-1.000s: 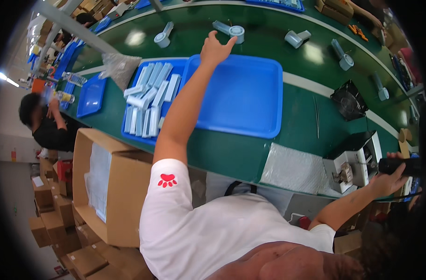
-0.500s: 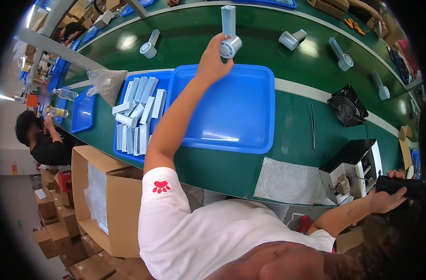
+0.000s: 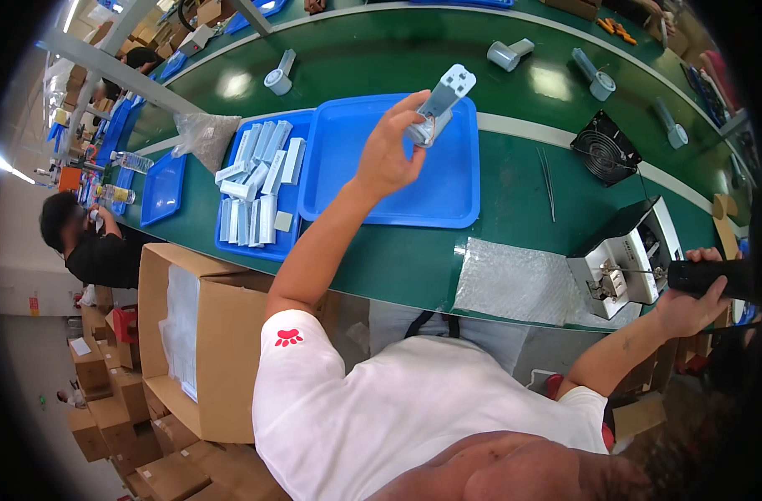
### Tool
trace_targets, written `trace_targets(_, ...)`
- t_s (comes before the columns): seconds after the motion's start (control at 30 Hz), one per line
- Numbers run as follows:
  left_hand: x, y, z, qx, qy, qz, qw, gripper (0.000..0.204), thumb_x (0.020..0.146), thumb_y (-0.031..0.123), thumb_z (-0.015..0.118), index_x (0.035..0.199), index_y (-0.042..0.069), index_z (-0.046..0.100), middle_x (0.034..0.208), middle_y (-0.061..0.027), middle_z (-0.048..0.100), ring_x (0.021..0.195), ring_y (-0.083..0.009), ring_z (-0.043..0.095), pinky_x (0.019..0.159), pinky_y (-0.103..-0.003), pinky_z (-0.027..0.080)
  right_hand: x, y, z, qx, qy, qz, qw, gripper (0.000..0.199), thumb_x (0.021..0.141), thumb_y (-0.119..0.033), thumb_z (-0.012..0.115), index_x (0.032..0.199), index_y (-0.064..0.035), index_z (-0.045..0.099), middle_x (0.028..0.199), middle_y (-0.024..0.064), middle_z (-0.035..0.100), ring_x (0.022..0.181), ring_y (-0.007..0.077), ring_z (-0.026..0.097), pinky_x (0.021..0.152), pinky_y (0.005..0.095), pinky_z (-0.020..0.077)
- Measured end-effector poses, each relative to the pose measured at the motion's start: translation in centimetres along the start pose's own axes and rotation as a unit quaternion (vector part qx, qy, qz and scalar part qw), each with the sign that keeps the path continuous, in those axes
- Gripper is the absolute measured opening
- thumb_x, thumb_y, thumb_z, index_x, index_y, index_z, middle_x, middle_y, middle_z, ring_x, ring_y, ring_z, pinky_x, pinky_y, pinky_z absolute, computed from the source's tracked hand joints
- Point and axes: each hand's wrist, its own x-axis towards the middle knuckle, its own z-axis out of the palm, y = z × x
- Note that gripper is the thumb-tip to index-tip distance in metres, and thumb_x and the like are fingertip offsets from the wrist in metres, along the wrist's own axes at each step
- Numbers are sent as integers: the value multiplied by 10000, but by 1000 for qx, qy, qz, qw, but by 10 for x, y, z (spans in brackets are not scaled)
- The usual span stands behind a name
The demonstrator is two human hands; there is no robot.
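My left hand (image 3: 389,154) grips a pale blue plastic housing (image 3: 449,90), a rectangular handle with a round end, over the far part of an empty-looking blue tray (image 3: 398,200). The handle tilts up and right, its square end facing me. At the right, my right hand (image 3: 690,311) is wrapped around a black electric screwdriver (image 3: 705,275). Its thin bit points left at a black-and-white screw feeder (image 3: 619,275). Whether the bit touches the feeder, I cannot tell. Left of the big tray, a smaller blue tray (image 3: 291,200) bears several pale blue rectangular parts (image 3: 268,142).
Several similar housings (image 3: 508,55) lie on the green surface beyond the white rail. Tweezers (image 3: 548,184), a black fan (image 3: 606,149) and bubble wrap (image 3: 514,280) lie on my bench. A clear bag (image 3: 207,140) and an open carton (image 3: 199,351) are left; a co-worker (image 3: 97,242) sits beyond.
My left hand has drawn the housing back nearer over the tray and tilted it rightward. My right hand has raised the screwdriver to the feeder, its bit now showing. The view has shifted slightly.
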Motion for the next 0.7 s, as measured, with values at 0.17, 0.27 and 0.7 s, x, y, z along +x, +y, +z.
trace_targets(0.17, 46, -62, 14, 26, -61, -174, 983, 577, 764, 171, 766, 1251, 61, 476, 1174, -219, 661, 1064, -416, 650, 883, -452, 535, 8, 7, 5, -30, 27, 12, 999, 499, 1028, -209, 521, 1423, 67, 390, 1096, 227, 598, 909, 276, 552, 848, 427, 483)
trace_targets(0.27, 83, -131, 41, 42, -126, -250, 959, 692, 767, 374, 790, 1296, 50, 484, 1096, -243, 700, 1051, -422, 677, 907, -450, 537, 18, 11, -1, -25, 6, 23, 999, 468, 1027, -214, 551, 1376, 67, 419, 1071, 210, 617, 888, 274, 588, 826, 423, 514)
trace_targets(0.7, 35, -320, -94, 537, -52, -393, 745, 686, 830, 485, 742, 1378, 118, 553, 1350, -156, 564, 1277, -374, 514, 1014, -530, 467, 42, -9, 15, -286, 116, -47, 950, 510, 994, -281, 439, 1336, 91, 509, 1062, 205, 603, 906, 291, 591, 861, 422, 510)
